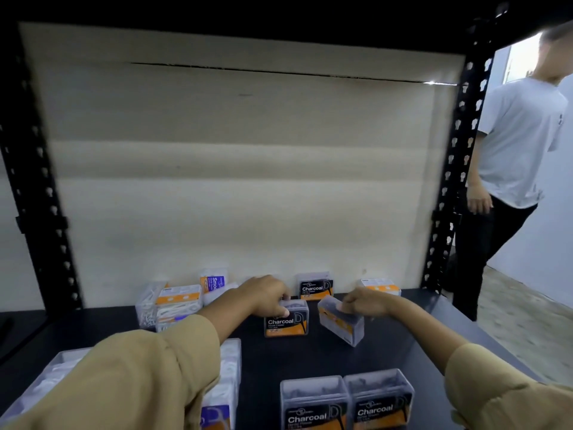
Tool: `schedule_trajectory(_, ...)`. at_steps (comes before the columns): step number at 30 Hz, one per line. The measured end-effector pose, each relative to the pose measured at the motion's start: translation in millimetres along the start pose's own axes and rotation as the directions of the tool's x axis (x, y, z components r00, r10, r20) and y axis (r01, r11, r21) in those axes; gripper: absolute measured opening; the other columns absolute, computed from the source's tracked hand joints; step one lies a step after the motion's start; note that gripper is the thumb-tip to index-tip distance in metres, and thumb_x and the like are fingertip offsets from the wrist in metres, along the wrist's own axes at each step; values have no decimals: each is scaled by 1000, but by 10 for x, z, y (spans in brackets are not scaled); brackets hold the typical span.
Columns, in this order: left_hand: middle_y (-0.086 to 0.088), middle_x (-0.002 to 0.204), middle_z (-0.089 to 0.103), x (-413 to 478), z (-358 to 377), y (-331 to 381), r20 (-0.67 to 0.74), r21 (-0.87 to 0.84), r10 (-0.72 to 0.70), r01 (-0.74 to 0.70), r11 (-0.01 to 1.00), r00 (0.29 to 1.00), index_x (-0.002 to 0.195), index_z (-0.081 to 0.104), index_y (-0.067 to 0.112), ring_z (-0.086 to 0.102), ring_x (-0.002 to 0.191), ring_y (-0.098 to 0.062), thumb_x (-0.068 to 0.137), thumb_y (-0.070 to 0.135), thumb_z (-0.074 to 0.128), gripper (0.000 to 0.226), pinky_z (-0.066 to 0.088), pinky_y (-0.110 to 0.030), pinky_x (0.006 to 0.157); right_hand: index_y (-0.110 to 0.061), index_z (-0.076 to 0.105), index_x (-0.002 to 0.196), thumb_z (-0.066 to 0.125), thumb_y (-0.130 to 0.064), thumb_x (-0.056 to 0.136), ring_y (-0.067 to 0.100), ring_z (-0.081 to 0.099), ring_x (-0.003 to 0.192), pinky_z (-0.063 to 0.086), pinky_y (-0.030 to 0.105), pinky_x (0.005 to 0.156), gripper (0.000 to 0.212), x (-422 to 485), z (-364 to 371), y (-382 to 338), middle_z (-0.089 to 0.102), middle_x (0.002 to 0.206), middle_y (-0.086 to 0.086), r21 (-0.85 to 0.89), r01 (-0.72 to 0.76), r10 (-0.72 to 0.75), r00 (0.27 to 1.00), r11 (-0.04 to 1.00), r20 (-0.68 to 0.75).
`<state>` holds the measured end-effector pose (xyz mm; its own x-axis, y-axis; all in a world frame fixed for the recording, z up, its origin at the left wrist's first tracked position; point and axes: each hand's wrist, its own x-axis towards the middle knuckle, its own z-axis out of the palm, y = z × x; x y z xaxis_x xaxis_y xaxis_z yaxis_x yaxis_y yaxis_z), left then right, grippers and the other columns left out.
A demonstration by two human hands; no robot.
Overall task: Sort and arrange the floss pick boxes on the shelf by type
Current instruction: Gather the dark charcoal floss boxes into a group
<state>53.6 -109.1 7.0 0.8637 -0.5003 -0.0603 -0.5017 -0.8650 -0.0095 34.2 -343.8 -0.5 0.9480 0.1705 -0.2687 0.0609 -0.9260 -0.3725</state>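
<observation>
Clear floss pick boxes lie scattered on the black shelf (279, 355). My left hand (266, 294) grips the top of an upright Charcoal box (286, 322) in the shelf's middle. Just to the right, my right hand (364, 302) holds a second Charcoal box (341, 325), which is tilted with its label facing away. Another Charcoal box (315, 287) stands at the back wall. Two Charcoal boxes (347, 401) stand side by side at the front edge. White-pick boxes with orange labels (173, 301) sit at the back left, with a purple Smooth box (214, 282) behind them.
Black perforated posts (452, 181) frame the shelf on both sides, with a beige cardboard back panel (242, 169). More white-pick boxes (228, 380) lie at the front left under my sleeve. One orange-labelled box (378, 287) sits at the back right. A person in a white shirt (521, 144) stands beyond the right post.
</observation>
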Motion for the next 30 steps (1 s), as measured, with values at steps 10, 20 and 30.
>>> schedule_trajectory(10, -8, 120, 59, -10, 54, 29, -25, -21, -59, 58, 998, 998, 120, 57, 17, 55, 109, -26, 89, 40, 55, 39, 43, -35, 86, -11, 29, 133, 24, -6, 90, 18, 62, 44, 45, 24, 49, 43, -8, 46, -40, 71, 72, 12, 99, -54, 57, 998, 994, -36)
schedule_trajectory(20, -9, 118, 61, -18, 67, 41, -30, -16, -61, 60, 998, 998, 117, 60, 14, 56, 108, -27, 89, 40, 54, 39, 48, -37, 89, -33, 45, 131, 49, -5, 83, 28, 38, 117, 39, 38, 96, 56, 8, 5, -75, 42, 122, 9, -479, 171, -242, 966, 861, -89)
schedule_trajectory(30, -10, 119, 60, -50, 51, 59, 0, -20, -58, 58, 998, 998, 117, 58, 13, 57, 107, -27, 89, 39, 55, 39, 48, -40, 90, -30, 45, 134, 58, -37, 88, 28, 36, 128, 26, 44, 104, 49, 10, -42, -40, 46, 130, 9, -462, 98, -125, 992, 882, -26)
